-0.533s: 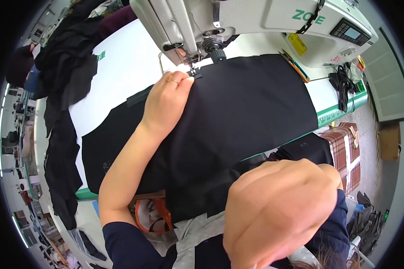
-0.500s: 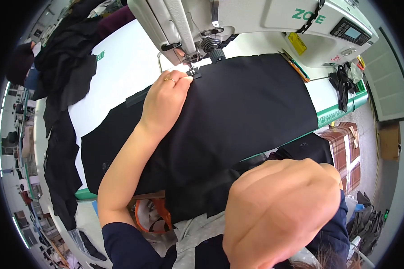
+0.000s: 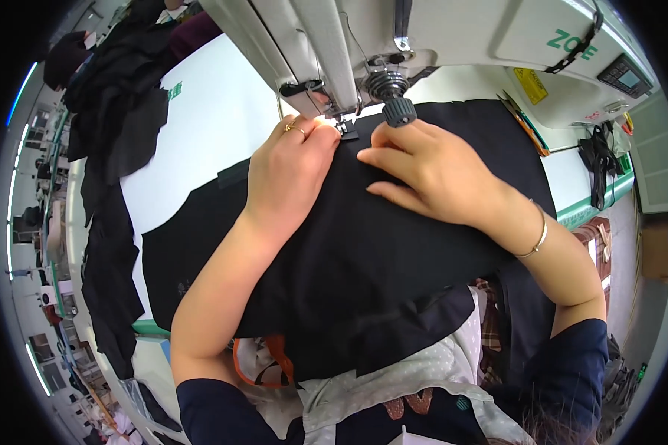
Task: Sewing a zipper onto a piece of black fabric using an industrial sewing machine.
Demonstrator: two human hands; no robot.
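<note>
I am looking down on a white sewing machine (image 3: 453, 44), and everything here sits around its needle foot (image 3: 346, 132). A large piece of black cloth (image 3: 364, 245) is lying spread on the white worktop (image 3: 200, 141), running from under the needle foot back toward my body and drooping over the near edge onto my lap.

My left hand (image 3: 289, 167) is resting on the cloth just left of the needle foot, palm down, fingers bent and pressing the cloth flat, fingertips right up against the foot. It is wearing a gold ring (image 3: 298, 130). It is pressing rather than gripping.

My right hand (image 3: 430, 174) is lying on the cloth just right of the needle foot, open, fingers stretched out toward the foot and flat on the cloth, not closed around anything. A thin bangle (image 3: 538, 237) is circling that wrist. A dark ribbed knob (image 3: 398, 111) on the machine is sitting just above that hand's fingers.

Far left of the machine, more dark cloth (image 3: 111, 148) is hanging in a heap along the worktop's edge.
</note>
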